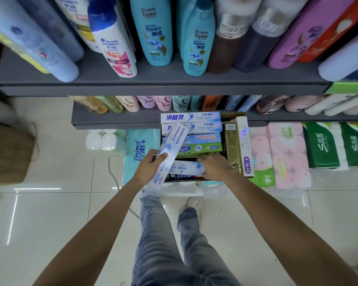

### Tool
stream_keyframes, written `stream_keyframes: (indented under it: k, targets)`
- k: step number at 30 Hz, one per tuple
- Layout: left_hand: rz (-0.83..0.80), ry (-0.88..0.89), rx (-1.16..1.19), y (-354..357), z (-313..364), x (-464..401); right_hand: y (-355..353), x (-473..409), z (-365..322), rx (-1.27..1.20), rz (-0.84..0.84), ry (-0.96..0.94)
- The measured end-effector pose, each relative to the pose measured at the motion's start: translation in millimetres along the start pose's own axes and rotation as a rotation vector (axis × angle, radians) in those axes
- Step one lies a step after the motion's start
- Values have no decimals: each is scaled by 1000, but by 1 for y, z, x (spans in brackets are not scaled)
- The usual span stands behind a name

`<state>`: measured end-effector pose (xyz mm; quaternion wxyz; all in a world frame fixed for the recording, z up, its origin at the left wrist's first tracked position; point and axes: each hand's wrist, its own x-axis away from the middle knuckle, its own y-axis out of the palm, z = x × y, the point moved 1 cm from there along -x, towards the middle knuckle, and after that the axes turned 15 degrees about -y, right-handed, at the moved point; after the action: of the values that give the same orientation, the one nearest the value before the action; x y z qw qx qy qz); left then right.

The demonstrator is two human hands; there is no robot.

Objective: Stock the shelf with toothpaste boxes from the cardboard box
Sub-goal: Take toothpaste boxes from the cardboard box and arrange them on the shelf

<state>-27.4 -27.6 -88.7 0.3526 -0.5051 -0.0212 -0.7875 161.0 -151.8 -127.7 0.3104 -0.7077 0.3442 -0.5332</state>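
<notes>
My left hand (151,164) gripped a white-and-blue toothpaste box (170,153), tilted over the cardboard box (233,118) on the floor. My right hand (213,164) rested with fingers curled onto a second matching box (186,168) inside it, below the shelf (153,87).

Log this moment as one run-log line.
left hand: holds white-blue toothpaste box | right hand: reaching into cardboard box | shelf: unstocked
</notes>
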Motion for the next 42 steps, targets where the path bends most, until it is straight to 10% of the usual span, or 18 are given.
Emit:
stream_keyframes:
  k: [11, 20, 26, 42]
  targets:
    - [58, -5, 56, -9, 4, 14, -29, 21, -10, -79, 242, 8]
    - [-23, 42, 308, -45, 27, 62, -85, 108, -30, -1365, 325, 141]
    - [16, 244, 294, -71, 52, 118, -148, 142, -45, -1609, 574, 77]
    - [412, 621, 408, -248, 125, 228, -391, 124, -136, -1280, 963, -387]
